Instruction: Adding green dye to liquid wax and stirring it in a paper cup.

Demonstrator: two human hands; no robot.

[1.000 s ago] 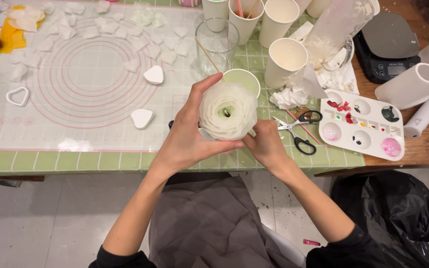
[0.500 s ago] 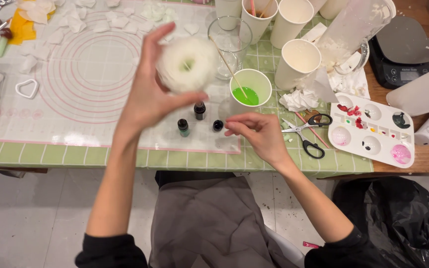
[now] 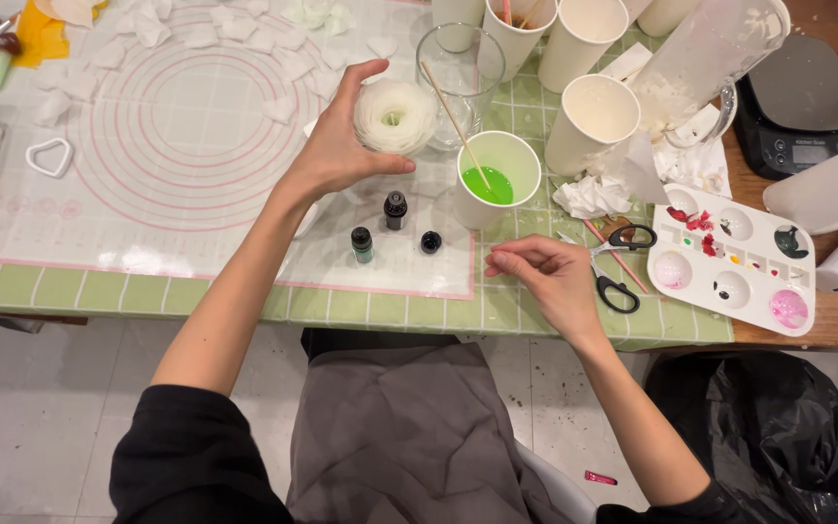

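Note:
My left hand (image 3: 337, 146) grips a white, layered flower-shaped piece (image 3: 395, 116) and holds it above the mat, just left of a clear glass (image 3: 458, 58). A white paper cup (image 3: 499, 177) with bright green liquid and a thin wooden stick stands to the right of it. In front of the cup are three small dark dropper bottles (image 3: 395, 209). My right hand (image 3: 545, 277) hovers low over the table's front edge, fingers loosely pinched with nothing visible in them, close to black-handled scissors (image 3: 623, 262).
A translucent baking mat (image 3: 177, 116) with pink circles carries white petal pieces and a heart cutter (image 3: 48, 155). Several white cups (image 3: 594, 116), a paint palette (image 3: 729, 257), crumpled tissue (image 3: 589, 194), a scale (image 3: 797, 107) and a black bag (image 3: 768, 437) lie to the right.
My left hand has carried the white flower piece off the green cup, up and then to the right beside the glass. My right hand let go of it and rests near the scissors.

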